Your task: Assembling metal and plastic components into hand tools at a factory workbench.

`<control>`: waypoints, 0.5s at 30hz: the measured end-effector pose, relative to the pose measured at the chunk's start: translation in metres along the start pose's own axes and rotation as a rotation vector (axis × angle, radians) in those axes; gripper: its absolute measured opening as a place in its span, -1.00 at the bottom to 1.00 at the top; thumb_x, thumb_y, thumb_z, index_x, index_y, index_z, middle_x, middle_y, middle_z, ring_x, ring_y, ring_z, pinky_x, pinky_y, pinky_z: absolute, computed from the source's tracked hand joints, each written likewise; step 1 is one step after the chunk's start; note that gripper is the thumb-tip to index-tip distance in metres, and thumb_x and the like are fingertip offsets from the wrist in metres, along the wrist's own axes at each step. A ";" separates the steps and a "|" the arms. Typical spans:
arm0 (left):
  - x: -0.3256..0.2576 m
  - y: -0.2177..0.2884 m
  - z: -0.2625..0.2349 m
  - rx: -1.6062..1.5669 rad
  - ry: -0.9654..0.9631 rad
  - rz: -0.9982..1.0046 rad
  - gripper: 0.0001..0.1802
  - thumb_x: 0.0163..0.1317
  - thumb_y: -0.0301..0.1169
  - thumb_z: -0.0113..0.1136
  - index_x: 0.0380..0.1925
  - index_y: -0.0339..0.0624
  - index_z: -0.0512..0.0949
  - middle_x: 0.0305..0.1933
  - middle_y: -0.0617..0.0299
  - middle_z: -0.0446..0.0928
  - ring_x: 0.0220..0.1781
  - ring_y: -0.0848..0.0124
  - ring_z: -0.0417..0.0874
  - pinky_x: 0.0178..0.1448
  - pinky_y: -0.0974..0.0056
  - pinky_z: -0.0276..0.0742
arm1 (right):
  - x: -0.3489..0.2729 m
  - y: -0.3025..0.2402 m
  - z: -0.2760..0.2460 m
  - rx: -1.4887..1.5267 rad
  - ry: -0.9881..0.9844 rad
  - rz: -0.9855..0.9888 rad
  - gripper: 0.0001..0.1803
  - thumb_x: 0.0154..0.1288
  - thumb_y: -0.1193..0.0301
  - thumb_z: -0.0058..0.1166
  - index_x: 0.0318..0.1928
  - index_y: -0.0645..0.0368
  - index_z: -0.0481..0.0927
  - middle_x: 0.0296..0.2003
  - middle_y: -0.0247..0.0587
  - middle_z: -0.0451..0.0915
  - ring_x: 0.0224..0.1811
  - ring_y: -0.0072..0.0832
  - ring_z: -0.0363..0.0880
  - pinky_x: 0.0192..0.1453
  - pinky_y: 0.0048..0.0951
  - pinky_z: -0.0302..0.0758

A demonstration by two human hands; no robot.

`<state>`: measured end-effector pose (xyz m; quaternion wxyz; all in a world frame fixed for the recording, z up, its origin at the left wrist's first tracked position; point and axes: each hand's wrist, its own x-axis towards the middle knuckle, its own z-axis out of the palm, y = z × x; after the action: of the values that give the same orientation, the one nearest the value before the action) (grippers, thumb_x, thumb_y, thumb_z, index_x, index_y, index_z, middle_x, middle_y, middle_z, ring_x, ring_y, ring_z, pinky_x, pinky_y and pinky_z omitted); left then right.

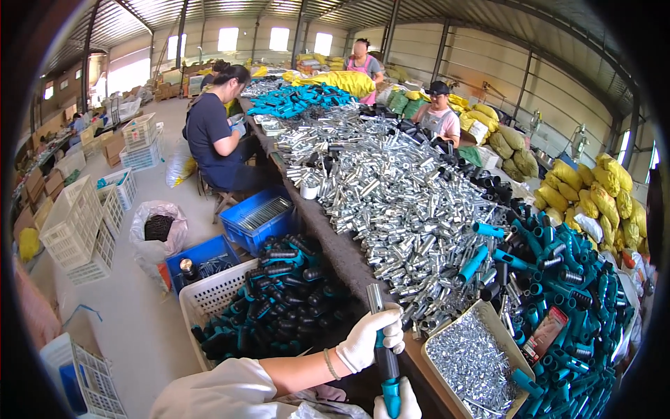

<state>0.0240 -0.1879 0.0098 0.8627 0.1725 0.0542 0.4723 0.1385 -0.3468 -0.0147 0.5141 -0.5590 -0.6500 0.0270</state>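
Observation:
My left hand [364, 345], in a white glove, is closed round the upper part of a tool handle [386, 364] with a black middle, a teal lower end and a shiny metal tube at its top. It stands nearly upright at the table's near edge. Lower down, my gloved right hand [407, 406] grips the teal end, partly cut off by the picture's edge. Just right of the hands sits a shallow cream tray [423, 354] of small silvery metal pieces. Beyond it spreads a large heap of metal tubes [405, 223]. Teal and black handle parts [569, 335] pile up at right.
A white crate [197, 307] of black-and-teal handles stands left of the table, beside blue bins [241, 241]. One person [216, 133] sits at the table's left side; two others [441, 115] are across it. Yellow sacks [604, 188] are stacked at right.

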 end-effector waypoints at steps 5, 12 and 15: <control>-0.007 -0.010 -0.002 0.165 0.244 -0.032 -0.93 0.36 -0.41 0.16 -0.21 -0.11 0.50 -0.59 0.36 0.33 -0.57 0.44 0.39 -0.34 0.16 0.46 | -0.001 0.015 -0.011 -0.384 -0.147 -0.257 -0.58 0.15 0.48 0.24 0.07 0.19 0.60 -0.37 -0.13 0.62 -0.45 -0.14 0.57 -0.38 -0.17 0.50; 0.002 -0.009 -0.013 0.162 0.259 0.036 -0.81 0.35 -0.38 0.15 -0.47 -0.01 0.43 -0.63 0.39 0.32 -0.60 0.45 0.37 -0.38 0.18 0.45 | 0.012 0.004 -0.008 -0.183 -0.199 0.031 -0.38 0.06 0.45 0.31 0.20 0.25 0.52 -0.37 -0.15 0.60 -0.47 -0.21 0.59 -0.36 -0.30 0.55; 0.007 -0.012 0.031 0.239 0.131 0.127 -0.90 0.31 -0.51 0.09 -0.20 -0.18 0.42 -0.62 0.32 0.34 -0.64 0.46 0.37 -0.41 0.22 0.49 | 0.010 0.014 0.000 1.412 -0.032 1.154 -0.39 0.38 -0.06 0.04 -0.12 0.38 0.53 -0.63 -0.36 0.42 -0.63 -0.48 0.39 -0.48 -0.44 0.41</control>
<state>0.0454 -0.1954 0.0356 0.7989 0.2457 0.1552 0.5265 0.1499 -0.3339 -0.0167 0.6343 -0.3525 -0.1090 0.6794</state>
